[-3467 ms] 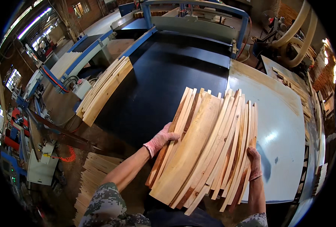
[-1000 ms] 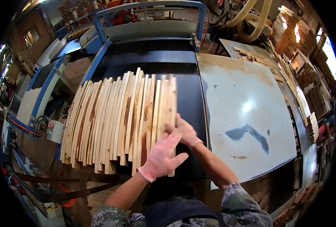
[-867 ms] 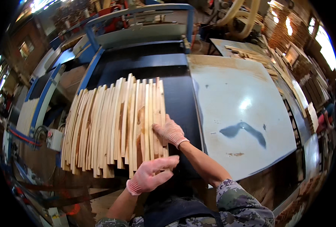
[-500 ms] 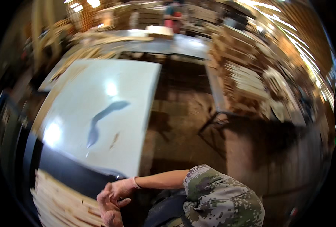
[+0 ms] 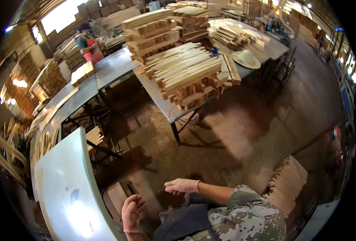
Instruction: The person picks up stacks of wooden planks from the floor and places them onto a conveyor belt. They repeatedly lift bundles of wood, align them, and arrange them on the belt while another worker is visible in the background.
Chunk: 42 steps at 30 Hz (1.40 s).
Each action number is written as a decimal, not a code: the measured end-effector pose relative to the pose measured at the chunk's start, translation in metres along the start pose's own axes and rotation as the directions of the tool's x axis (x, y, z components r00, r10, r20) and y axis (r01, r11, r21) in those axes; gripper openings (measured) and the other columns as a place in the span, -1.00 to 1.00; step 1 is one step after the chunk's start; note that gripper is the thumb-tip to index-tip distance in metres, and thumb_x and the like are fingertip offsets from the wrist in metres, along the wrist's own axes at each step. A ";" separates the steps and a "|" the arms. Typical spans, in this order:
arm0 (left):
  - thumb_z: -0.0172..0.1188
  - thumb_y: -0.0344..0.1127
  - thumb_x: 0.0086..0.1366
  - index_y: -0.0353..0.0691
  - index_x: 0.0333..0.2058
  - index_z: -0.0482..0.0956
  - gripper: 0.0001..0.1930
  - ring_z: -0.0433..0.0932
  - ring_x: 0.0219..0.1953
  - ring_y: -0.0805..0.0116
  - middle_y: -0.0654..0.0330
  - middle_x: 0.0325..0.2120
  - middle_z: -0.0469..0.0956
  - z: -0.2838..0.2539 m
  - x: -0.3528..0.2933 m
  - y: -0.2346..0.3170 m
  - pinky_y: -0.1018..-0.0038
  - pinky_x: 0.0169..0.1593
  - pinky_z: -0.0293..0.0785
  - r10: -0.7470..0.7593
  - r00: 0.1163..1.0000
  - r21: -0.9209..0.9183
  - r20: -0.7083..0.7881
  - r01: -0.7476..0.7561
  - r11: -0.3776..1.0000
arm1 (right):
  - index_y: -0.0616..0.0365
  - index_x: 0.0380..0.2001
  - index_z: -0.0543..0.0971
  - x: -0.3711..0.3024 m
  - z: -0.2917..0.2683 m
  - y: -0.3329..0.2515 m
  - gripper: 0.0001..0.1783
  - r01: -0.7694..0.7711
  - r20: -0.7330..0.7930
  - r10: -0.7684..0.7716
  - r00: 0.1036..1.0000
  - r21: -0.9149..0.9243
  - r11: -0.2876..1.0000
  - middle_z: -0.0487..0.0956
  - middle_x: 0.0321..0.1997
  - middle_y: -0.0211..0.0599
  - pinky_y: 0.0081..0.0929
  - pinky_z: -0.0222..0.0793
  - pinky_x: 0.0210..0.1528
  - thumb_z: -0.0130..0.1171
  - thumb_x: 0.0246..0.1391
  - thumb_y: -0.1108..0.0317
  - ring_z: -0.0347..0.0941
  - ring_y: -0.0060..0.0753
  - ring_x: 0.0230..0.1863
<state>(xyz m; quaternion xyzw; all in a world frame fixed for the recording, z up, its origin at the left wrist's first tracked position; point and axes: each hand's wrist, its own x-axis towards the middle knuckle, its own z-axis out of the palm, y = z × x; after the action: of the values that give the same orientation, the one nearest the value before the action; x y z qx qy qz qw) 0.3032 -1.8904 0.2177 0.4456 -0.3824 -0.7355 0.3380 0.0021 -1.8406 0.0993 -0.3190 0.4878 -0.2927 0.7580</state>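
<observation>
My left hand [image 5: 132, 213], in a thin pale pink glove, is raised beside the right edge of the white-topped table [image 5: 63, 168]. Its fingers are loosely bent and apart, with nothing seen in them. Over the floor, to the right of it, my right hand [image 5: 182, 186] wears a similar glove. That hand points leftward with its fingers stretched out and holds nothing I can see. A gap separates the two hands. Beneath and between them lies a flat brown wooden or cardboard piece [image 5: 117, 197], low beside the table.
Stacked wooden strips [image 5: 186, 68] fill a metal-topped table [image 5: 162, 105] ahead, with a pale wide-brimmed hat [image 5: 246, 59] near its right side. Another strip pile [image 5: 288, 182] stands on the floor at right. A person in a red apron [image 5: 90, 48] stands at far left.
The view has swung to the right, and the strip pile at lower left has left the picture. My hands, close together before, are now apart.
</observation>
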 end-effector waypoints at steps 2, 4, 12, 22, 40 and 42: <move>0.20 -0.09 0.46 -0.36 0.20 0.53 -0.50 0.67 0.07 0.12 0.06 0.06 0.64 0.045 0.064 -0.001 0.19 0.17 0.63 -0.046 0.993 0.077 0.105 0.038 0.996 | 0.14 0.57 0.26 -0.022 -0.063 -0.011 -0.17 -0.045 -0.160 0.049 0.986 0.030 0.999 0.61 0.06 -0.43 -0.47 0.52 -0.02 0.28 0.40 0.03 0.50 -0.49 -0.07; 0.20 -0.09 0.46 -0.36 0.19 0.55 -0.50 0.67 0.06 0.14 0.07 0.06 0.64 0.094 0.124 0.000 0.19 0.17 0.62 -0.081 0.975 0.155 0.208 0.049 0.987 | 0.14 0.49 0.38 -0.041 -0.120 -0.007 -0.26 0.048 -0.247 0.017 0.969 0.254 0.966 0.60 0.02 -0.46 -0.49 0.50 -0.06 0.29 0.40 0.03 0.49 -0.54 -0.12; 0.32 -0.09 0.44 -0.29 0.19 0.62 -0.52 0.64 0.00 0.33 0.20 -0.03 0.68 0.282 0.328 0.085 0.32 0.17 0.57 -0.106 0.842 0.320 0.530 -0.082 0.944 | 0.29 0.62 0.00 -0.076 -0.268 -0.039 -0.05 0.313 -0.536 -0.058 0.842 0.398 0.862 0.54 0.27 -0.19 -0.49 0.58 -0.02 0.23 0.45 0.07 0.55 -0.49 -0.09; 0.34 -0.09 0.41 -0.40 0.34 0.45 -0.33 0.49 0.35 0.09 -0.11 0.25 0.57 0.448 0.675 0.196 0.25 0.40 0.37 0.297 0.741 0.600 0.602 -0.665 0.444 | 0.23 0.65 -0.23 -0.033 -0.394 -0.193 0.16 0.515 -0.888 -0.158 0.432 0.100 0.851 0.12 0.63 0.23 -0.21 0.25 0.48 0.33 0.35 0.11 0.21 -0.01 0.55; -0.09 0.39 0.51 -0.36 0.33 0.48 -0.14 0.48 0.31 -0.27 -0.31 0.24 0.52 0.587 0.984 0.208 0.04 0.33 0.44 0.100 0.839 0.838 0.534 -0.510 -0.195 | 0.24 0.64 -0.11 0.034 -0.484 -0.300 0.24 0.042 -0.992 -0.037 0.122 -0.032 0.999 0.13 0.62 0.36 -0.06 -0.06 0.63 -0.03 0.30 -0.52 0.00 0.33 0.64; -0.12 0.40 0.52 -0.40 0.23 0.58 -0.14 0.53 0.25 -0.28 -0.33 0.15 0.59 0.582 0.998 0.207 0.03 0.29 0.46 0.086 0.845 0.844 0.528 -0.511 -0.160 | 0.17 0.66 -0.14 0.039 -0.486 -0.302 0.26 0.034 -0.991 -0.082 0.109 -0.079 0.996 0.15 0.60 0.37 0.00 -0.07 0.62 -0.12 0.29 -0.58 0.01 0.34 0.63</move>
<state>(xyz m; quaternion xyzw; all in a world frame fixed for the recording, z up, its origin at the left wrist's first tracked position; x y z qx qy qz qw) -0.5704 -2.6737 0.1805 0.3274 -0.9289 -0.1730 0.0085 -0.4747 -2.1551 0.1541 -0.0753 0.8610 -0.4511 0.2223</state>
